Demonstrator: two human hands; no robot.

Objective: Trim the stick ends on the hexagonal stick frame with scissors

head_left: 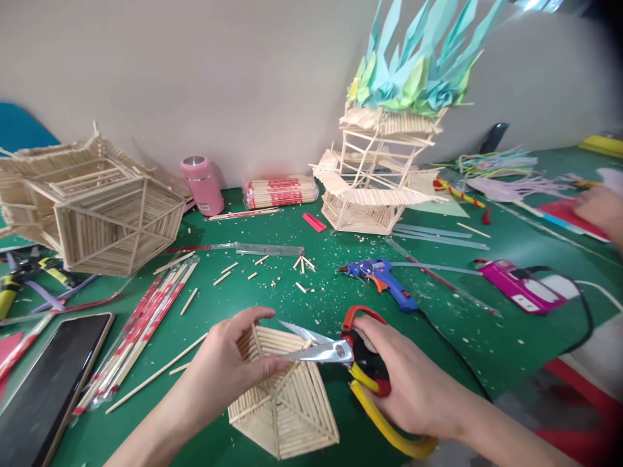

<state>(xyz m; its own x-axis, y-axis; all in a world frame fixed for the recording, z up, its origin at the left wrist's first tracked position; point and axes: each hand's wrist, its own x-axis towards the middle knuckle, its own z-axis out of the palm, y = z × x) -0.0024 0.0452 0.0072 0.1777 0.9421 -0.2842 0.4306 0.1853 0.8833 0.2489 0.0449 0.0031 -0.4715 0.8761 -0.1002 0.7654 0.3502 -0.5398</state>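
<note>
Stick panel [287, 405], green table [462, 305], grey wall [243, 84]

Place: craft work area | green table [496, 353] | glue gun [377, 275] | scissors [339, 351] | wooden offcuts [222, 278] | stick models [119, 224]

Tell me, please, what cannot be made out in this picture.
All in the head view:
- Stick panel, upper left part: covered by the left hand.
- Large stick model, far end: cut off by the left edge.
- Co-worker's hand: arm beyond cut off by the right edge.
- Pink flask: printing too small to read.

Stick panel [292, 405] partly hidden, phone [58, 383] cut off lower left, co-worker's hand [594, 206] blurred
</note>
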